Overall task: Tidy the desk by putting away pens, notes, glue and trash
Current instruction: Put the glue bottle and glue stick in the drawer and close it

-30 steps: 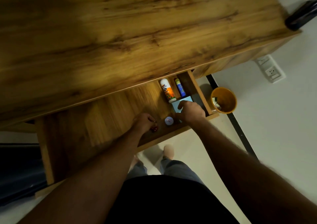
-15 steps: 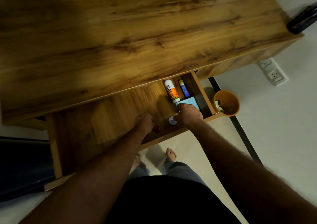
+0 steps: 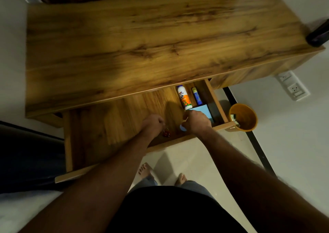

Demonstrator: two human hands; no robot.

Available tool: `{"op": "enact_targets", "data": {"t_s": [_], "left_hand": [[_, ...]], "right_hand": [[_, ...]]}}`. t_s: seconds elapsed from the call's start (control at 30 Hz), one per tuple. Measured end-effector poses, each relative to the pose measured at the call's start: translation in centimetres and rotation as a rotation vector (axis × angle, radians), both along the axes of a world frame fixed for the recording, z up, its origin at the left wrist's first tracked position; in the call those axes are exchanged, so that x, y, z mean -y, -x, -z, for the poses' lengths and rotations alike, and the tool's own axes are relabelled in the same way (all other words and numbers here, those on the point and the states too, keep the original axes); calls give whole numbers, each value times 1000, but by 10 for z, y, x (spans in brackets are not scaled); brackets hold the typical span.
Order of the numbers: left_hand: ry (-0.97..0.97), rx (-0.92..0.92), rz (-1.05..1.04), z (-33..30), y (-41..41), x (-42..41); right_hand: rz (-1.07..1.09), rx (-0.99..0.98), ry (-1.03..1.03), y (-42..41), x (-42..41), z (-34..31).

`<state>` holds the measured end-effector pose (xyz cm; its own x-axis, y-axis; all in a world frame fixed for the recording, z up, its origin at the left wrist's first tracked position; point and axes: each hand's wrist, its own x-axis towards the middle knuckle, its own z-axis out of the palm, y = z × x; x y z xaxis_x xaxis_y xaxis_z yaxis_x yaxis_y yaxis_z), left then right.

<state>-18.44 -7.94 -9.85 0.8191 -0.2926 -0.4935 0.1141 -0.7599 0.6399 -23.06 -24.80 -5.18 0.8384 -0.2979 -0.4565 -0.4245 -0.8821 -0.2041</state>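
Glue bottle lies in the open drawer toward two o'clock, glue stick just beside, blue notes below; right hand curled over a small round blue thing, left hand curled near red bits, grip hidden either way; shutting the drawer now would likely catch fingers.

A white wall socket plate is sitting on the pale floor well beyond the right hand, a dark object is resting past the desk's far right corner, and bare feet are standing below both hands.
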Motion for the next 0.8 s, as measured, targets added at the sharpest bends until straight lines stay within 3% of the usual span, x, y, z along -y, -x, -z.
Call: {"op": "enact_targets", "data": {"t_s": [0.3,0.53,0.8], "left_hand": [[133,133,-162,-36,31,3],[230,168,-433,-47,89,8],[310,35,-644,-33,149,3]], "right_hand": [[-82,99,-11,1,1,-12],[77,194,-391,41,9,-5],[398,177,-718,81,9,12]]}}
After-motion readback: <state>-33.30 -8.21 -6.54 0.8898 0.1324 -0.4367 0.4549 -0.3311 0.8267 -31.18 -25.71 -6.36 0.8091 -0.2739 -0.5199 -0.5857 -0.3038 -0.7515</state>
